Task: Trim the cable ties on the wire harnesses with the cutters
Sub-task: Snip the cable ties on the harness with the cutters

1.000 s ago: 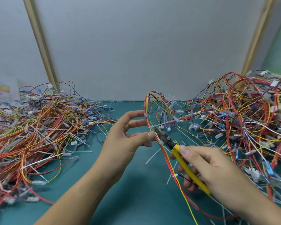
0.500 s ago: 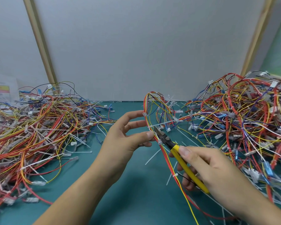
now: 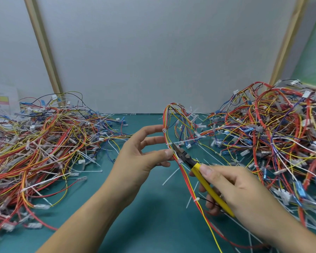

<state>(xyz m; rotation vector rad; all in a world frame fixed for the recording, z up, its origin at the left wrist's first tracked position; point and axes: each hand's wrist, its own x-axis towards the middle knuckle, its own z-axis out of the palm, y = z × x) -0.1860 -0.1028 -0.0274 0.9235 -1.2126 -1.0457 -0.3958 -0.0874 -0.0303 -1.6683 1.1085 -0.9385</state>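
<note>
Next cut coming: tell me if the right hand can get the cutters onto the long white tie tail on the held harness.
Probably yes. The right hand holds the cutters with their tip beside the tie tail, which juts out sideways; the left hand pinches the harness.

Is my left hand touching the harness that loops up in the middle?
Touching. The head view shows the left hand pinching the harness, thumb tip against its red and yellow wires beside the cutters.

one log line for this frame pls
phase: trimming | left hand: holds harness | right hand: grips cutters | cutters: tip at cable tie | mat: offcuts lying loose
</note>
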